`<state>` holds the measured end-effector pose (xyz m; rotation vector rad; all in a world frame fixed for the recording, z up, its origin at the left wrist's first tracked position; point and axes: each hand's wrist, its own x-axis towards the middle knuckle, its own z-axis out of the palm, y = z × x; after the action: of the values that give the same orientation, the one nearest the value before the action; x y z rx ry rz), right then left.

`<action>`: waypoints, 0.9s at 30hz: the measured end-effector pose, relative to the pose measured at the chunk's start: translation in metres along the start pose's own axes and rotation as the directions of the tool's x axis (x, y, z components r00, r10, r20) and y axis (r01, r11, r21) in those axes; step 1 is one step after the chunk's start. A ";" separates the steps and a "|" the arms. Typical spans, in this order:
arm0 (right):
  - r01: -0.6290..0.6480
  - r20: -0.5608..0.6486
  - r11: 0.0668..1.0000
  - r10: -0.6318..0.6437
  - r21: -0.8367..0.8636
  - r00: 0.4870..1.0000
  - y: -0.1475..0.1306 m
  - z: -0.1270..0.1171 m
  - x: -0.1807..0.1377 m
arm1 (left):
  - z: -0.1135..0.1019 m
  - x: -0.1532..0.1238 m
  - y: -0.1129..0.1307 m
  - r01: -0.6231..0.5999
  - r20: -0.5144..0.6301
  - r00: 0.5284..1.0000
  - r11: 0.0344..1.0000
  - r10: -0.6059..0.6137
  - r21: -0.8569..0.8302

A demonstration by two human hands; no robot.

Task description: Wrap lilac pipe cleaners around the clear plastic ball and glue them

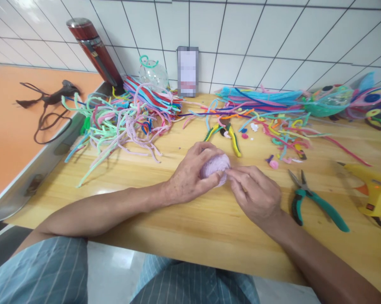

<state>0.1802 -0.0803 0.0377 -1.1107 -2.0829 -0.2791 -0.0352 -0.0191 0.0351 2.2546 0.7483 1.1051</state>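
Near the middle of the table, my left hand (193,173) is closed around a round coil of lilac pipe cleaner (217,165), thumb in front and fingers over the back. My right hand (256,190) meets the coil's right edge with thumb and forefinger pinched together. Whatever lies between those fingertips is too small to make out, perhaps the strand's end. Just behind the coil lie yellow-and-green handled cutters (234,141). Long-nose pliers (307,196) with teal grips rest right of my right hand, jaws parted.
A tangle of loose pipe cleaners (114,122) spreads at the left. Blue bundles (263,96) line the wall, with scraps (288,143) in front. A phone (187,71) leans on the tiles beside a clear ball (154,75). A red flask (95,52) stands left; a yellow glue gun (375,185) lies right.
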 end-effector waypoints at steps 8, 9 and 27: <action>0.002 0.019 1.000 -0.001 -0.011 1.000 0.000 0.000 -0.001 | -0.005 0.004 0.002 0.066 0.059 0.996 0.998 -0.066 0.010; 0.001 0.022 1.000 -0.001 -0.010 1.000 0.000 0.000 -0.002 | -0.006 0.004 0.002 0.068 0.065 0.996 0.998 -0.069 0.011; 0.008 -0.001 1.000 -0.008 0.004 1.000 -0.002 0.000 0.002 | -0.007 0.006 -0.002 0.004 0.080 0.997 1.000 -0.003 -0.011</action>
<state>0.1777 -0.0805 0.0400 -1.0996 -2.0866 -0.2800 -0.0382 -0.0119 0.0406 2.2732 0.7116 1.0083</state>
